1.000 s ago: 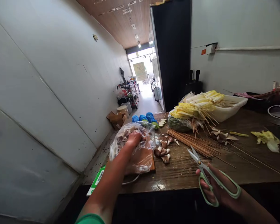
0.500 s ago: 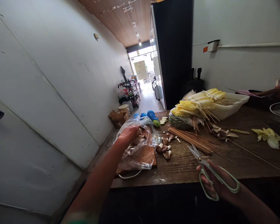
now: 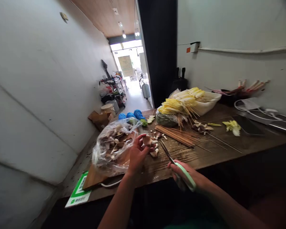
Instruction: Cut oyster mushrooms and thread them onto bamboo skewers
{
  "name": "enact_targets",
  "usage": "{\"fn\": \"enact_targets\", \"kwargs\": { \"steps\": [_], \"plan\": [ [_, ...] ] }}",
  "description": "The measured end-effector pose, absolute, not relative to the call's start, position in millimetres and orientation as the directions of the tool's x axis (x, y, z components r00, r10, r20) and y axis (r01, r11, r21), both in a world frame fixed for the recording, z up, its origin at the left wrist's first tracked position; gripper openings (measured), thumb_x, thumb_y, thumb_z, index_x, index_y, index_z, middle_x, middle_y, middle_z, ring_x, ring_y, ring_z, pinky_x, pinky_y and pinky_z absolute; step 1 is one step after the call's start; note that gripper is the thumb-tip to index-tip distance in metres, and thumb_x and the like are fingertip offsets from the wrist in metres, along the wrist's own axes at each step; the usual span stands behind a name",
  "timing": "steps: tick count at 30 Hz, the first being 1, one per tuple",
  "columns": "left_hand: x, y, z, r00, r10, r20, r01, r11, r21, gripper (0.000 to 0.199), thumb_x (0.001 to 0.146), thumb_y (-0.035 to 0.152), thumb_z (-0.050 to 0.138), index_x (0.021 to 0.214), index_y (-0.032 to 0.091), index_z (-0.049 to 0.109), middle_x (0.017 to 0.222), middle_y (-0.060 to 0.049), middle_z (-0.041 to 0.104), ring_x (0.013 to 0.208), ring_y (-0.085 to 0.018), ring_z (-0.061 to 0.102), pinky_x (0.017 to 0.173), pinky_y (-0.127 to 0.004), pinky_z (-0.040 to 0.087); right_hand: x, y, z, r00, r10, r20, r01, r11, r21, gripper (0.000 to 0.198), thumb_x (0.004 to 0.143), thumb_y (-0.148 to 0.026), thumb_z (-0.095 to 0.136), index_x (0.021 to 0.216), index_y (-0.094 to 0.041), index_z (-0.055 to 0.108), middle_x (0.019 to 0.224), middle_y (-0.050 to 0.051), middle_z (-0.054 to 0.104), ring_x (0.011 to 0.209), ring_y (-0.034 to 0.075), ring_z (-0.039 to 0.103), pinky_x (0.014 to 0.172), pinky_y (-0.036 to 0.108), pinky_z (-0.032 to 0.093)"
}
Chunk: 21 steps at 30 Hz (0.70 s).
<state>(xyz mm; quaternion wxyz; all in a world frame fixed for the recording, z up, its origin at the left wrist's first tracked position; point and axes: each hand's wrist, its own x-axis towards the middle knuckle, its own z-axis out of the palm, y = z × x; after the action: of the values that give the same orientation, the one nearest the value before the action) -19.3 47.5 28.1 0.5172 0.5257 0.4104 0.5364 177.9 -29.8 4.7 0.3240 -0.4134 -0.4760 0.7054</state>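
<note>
White walls flank a worn wooden table (image 3: 228, 149) that runs toward a bright doorway. At its near edge, the left hand (image 3: 137, 154) pinches a mushroom (image 3: 147, 140) between thumb and fingertips, just beside a clear bag (image 3: 112, 144) of mushrooms lying on a board (image 3: 92, 178). The right hand (image 3: 188, 176) is wrapped around the green handles of scissors (image 3: 176, 162), blades pointing at the mushroom. Skewers (image 3: 178, 135) lie behind, near a white tub (image 3: 205, 105) of skewered yellow leaves.
</note>
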Motion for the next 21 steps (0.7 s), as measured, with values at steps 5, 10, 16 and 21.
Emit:
{"fn": "enact_targets", "kwargs": {
  "steps": [5,10,16,21],
  "plan": [
    [7.5,42.8,10.7,0.051,0.994,0.096,-0.206,-0.084,0.975,0.052,0.068,0.027,0.068,0.113,0.024,0.041,0.097,-0.004,0.063,0.084,-0.018,0.066,0.082,-0.036,0.050,179.4,-26.9,10.4,-0.394,0.880,-0.268,-0.002,-0.292,-0.957,0.046,0.078,-0.062,0.048,0.090,-0.018,0.047,0.062,-0.005,0.051,0.042,0.005,0.044,0.040,0.018,0.036],
    [8.1,39.1,8.7,0.059,0.995,0.082,-0.179,-0.070,0.981,0.054,0.066,0.026,0.071,0.112,0.024,0.043,0.099,-0.003,0.063,0.089,-0.017,0.064,0.084,-0.032,0.047,180.8,-25.3,10.6,-0.392,0.878,-0.276,0.024,-0.290,-0.957,0.045,0.077,-0.063,0.049,0.077,-0.018,0.045,0.058,-0.006,0.049,0.040,0.005,0.044,0.038,0.017,0.036],
    [6.7,37.0,8.0,0.062,0.996,0.065,-0.134,-0.056,0.989,0.050,0.068,0.030,0.070,0.110,0.023,0.045,0.091,-0.002,0.064,0.079,-0.015,0.064,0.075,-0.028,0.049,177.9,-22.4,17.9,-0.386,0.884,-0.263,0.009,-0.281,-0.960,0.045,0.075,-0.062,0.052,0.070,-0.018,0.042,0.055,-0.007,0.048,0.037,0.004,0.042,0.034,0.015,0.035],
    [10.6,39.7,10.2,0.069,0.995,0.078,-0.093,-0.071,0.993,0.050,0.066,0.030,0.071,0.108,0.020,0.045,0.090,-0.003,0.064,0.077,-0.015,0.064,0.074,-0.028,0.048,180.3,-21.7,15.8,-0.333,0.897,-0.292,0.025,-0.301,-0.953,0.045,0.072,-0.061,0.056,0.068,-0.018,0.045,0.048,-0.007,0.048,0.031,0.005,0.043,0.028,0.016,0.035]
  ]
}}
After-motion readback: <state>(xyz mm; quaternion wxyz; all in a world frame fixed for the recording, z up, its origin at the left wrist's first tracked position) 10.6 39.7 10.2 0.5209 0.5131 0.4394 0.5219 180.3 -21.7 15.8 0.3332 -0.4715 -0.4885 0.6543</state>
